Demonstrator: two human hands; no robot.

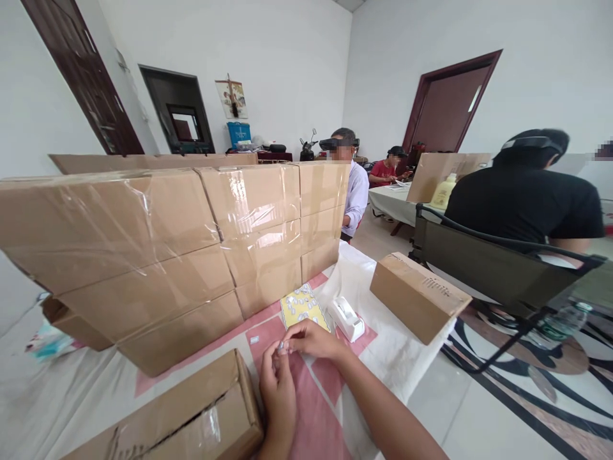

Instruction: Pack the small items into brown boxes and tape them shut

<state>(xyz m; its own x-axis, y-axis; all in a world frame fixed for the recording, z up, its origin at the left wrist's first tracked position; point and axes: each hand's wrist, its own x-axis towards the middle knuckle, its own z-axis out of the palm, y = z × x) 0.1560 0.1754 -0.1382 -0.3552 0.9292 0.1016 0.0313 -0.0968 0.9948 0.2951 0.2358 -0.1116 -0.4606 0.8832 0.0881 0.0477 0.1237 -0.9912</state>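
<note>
My left hand (276, 387) and my right hand (313, 340) meet over the pink and white table cover (330, 390), fingertips pinched together on a small white piece (282, 347). Just beyond them lies a yellow sheet (303, 306) carrying several small white pieces. A white tape dispenser (347, 317) stands to the right of the sheet. One loose white piece (254, 339) lies on the cover to the left of my hands.
A wall of stacked taped cardboard boxes (167, 243) rises behind the sheet. Another box (191, 421) lies at the near left and one (417, 294) at the table's right edge. Other people sit at a far table; a folding chair (498, 268) stands to the right.
</note>
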